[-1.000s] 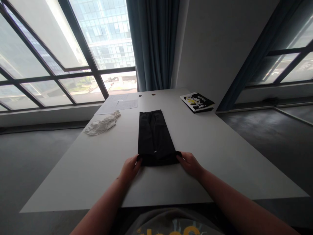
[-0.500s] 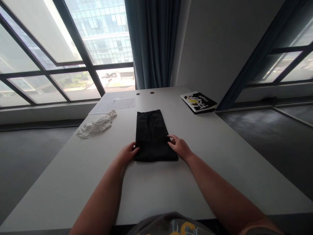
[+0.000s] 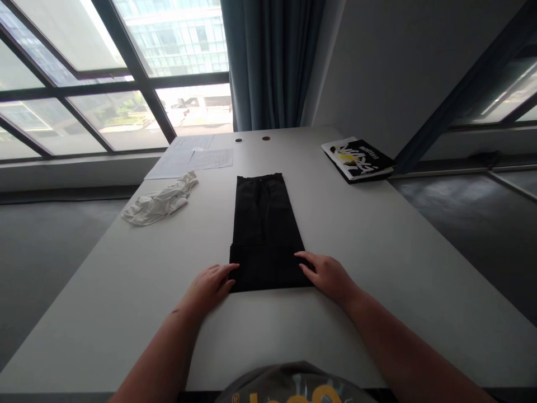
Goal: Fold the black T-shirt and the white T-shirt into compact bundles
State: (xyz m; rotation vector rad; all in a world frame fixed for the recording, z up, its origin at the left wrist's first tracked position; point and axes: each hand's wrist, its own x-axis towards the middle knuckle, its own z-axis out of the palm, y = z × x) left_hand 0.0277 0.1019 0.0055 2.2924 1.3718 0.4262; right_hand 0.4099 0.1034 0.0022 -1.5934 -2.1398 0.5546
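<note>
A black folded garment [image 3: 268, 224], which looks like a pair of trousers, lies flat in the middle of the white table [image 3: 268, 330]. Its near end is doubled over into a wider panel. At the near left corner of this panel my left hand [image 3: 208, 288] is open, forefinger and thumb apart, fingertips touching the cloth. Opposite it, my right hand [image 3: 329, 274] rests open at the panel's right edge, with its fingertips on the fabric. Neither hand grips the garment.
To the left lies a crumpled white cloth [image 3: 161, 201]. Paper sheets [image 3: 212, 159] are spread behind it. A black, white and yellow printed package [image 3: 358, 159] sits at the far right of the table. Beyond the far edge hangs a blue curtain [image 3: 272, 67].
Both hands have slid toward the near end of the garment, and my left fingers have come onto its top. My view has shifted closer, so the garment looks larger.
</note>
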